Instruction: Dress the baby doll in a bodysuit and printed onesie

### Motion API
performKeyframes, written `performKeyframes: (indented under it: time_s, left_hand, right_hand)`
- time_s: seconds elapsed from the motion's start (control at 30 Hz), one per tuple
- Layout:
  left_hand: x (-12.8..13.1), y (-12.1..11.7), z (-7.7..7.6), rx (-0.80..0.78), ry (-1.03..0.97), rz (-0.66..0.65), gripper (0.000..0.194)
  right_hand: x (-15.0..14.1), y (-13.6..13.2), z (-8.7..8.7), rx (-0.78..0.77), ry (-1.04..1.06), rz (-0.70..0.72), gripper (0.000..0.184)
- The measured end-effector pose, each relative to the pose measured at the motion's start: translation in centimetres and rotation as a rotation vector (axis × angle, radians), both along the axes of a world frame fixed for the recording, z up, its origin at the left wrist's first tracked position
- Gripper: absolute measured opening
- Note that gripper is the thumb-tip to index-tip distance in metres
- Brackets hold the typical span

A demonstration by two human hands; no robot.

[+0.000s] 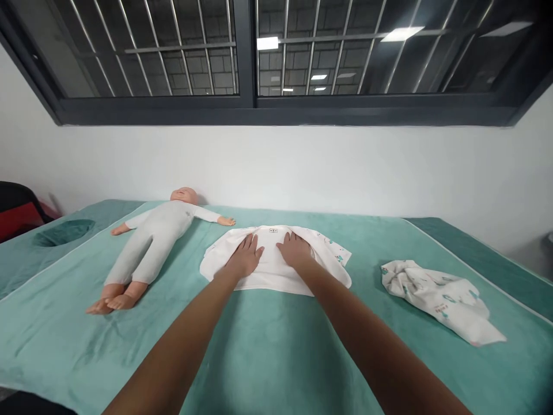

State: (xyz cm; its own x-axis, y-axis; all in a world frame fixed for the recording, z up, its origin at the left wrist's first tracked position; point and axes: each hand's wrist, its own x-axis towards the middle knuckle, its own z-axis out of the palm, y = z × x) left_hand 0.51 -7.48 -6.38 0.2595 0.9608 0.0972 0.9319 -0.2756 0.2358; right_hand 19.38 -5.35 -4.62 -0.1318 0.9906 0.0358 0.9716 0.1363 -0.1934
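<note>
A small white baby shirt [272, 268] lies spread on the green-covered bed in front of me, with a small label at its far edge and a printed pattern showing at its right side. My left hand [247, 255] rests flat on the left part of the cloth, fingers stretched out. On the right part, my right hand [294, 249] lies with its fingers spread towards the middle. Neither hand grips the fabric, as far as I can see. Some of the cloth beneath both hands is hidden.
A baby doll [158, 230] in a white suit lies on its back at the left. Crumpled printed baby clothing [436, 297] lies at the right. The green bed cover [276, 346] reaches the white wall below a barred window. A round hollow [64, 232] is at the far left.
</note>
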Motion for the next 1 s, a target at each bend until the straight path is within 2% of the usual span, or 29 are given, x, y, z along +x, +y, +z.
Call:
performKeyframes:
  time_s: [0.17,0.33,0.43,0.5,0.63,0.73,0.93,1.0]
  left_hand:
    - [-1.1,-4.7,0.2,0.037,0.018,-0.063,0.065]
    - [-3.2,-9.0,-0.1,0.139,0.041,-0.218,0.06]
    - [-4.4,-11.1,0.4,0.178,0.038,-0.326,0.056]
    - [-5.0,-12.2,0.9,0.198,0.02,-0.333,0.049]
    - [-5.1,-13.1,1.6,0.251,0.029,-0.26,0.039]
    - [-5.0,-13.1,1.7,0.266,0.066,-0.219,0.033]
    - [-5.2,-13.2,2.0,0.336,0.062,-0.076,0.018]
    - [-5.4,-13.3,2.1,0.359,0.048,-0.075,0.017]
  right_hand:
    - [-0.4,-3.3,0.2,0.027,-0.023,0.03,0.068]
    - [1.8,-7.1,0.2,0.047,-0.042,0.227,0.074]
    - [3.4,-9.7,0.5,0.043,-0.011,0.336,0.073]
    - [4.6,-11.6,0.8,0.066,0.026,0.406,0.067]
    - [6.7,-15.2,1.6,0.212,0.055,0.476,0.05]
    - [7.2,-16.6,2.3,0.273,-0.003,0.506,0.031]
    - [6.2,-15.7,2.5,0.317,-0.132,0.505,0.027]
    - [6.3,-15.5,2.3,0.315,-0.134,0.483,0.026]
